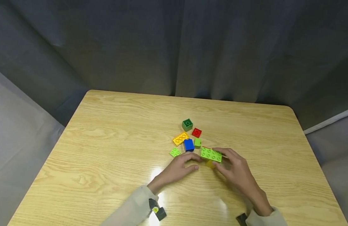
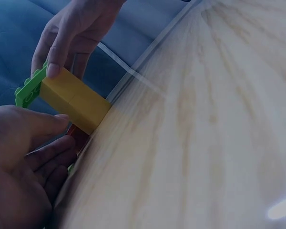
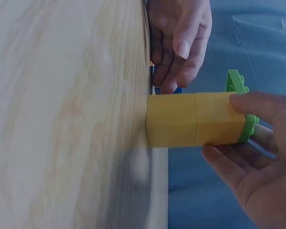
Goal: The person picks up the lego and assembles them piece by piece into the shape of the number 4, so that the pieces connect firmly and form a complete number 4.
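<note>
A stack of two yellow toy bricks point(image 3: 174, 119) stands upright on the table with a light green studded plate point(image 1: 211, 154) on top, jutting out to one side. My right hand point(image 1: 237, 169) grips the top of this stack between thumb and fingers. Beside it, my left hand point(image 1: 181, 168) hovers low with loosely bent fingers and nothing visible between them. A blue brick point(image 1: 188, 145) and a small light green brick point(image 1: 197, 143) lie just beyond the left hand. In the left wrist view, something red point(image 2: 79, 137) shows partly behind the yellow bricks.
Further back on the wooden table point(image 1: 106, 141) are a dark green brick point(image 1: 187, 125), a red piece point(image 1: 196, 132) and a yellow studded plate point(image 1: 181, 138). A small light green plate point(image 1: 175, 152) lies left of the blue brick. A dark curtain point(image 1: 174, 47) hangs behind the table.
</note>
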A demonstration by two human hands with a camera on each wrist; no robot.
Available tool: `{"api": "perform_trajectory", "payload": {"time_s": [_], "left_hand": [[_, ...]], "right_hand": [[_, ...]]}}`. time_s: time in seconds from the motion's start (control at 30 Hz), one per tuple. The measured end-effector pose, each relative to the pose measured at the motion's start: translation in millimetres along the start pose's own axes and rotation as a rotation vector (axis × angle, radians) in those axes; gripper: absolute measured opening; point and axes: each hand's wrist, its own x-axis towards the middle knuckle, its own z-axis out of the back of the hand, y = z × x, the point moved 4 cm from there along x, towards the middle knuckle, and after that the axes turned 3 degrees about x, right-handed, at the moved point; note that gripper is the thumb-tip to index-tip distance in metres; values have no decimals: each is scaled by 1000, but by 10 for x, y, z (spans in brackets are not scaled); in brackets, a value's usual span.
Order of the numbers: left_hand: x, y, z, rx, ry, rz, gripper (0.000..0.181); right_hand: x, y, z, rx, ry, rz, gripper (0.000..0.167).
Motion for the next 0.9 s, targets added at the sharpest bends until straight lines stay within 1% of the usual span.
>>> {"api": "perform_trajectory", "payload": {"time_s": [0.13, 0.23, 0.43, 0.7, 0.9], "left_hand": [[7, 2, -10, 18, 8, -27, 17], [3, 2, -10, 14, 10, -20, 15], [-12, -6, -1, 2, 14, -3, 16], [-14, 5, -8, -5, 35, -1, 15], [-15, -2, 1, -20, 37, 5, 14]], "right_hand": [[-4, -15, 44, 4, -26, -5, 50], [-3, -31, 65, 12, -39, -7, 51], [-11, -55, 49, 40, -25, -31, 52], [-25, -60, 41, 35, -30, -37, 53], [-22, -66, 27, 28, -29, -30, 54]]}}
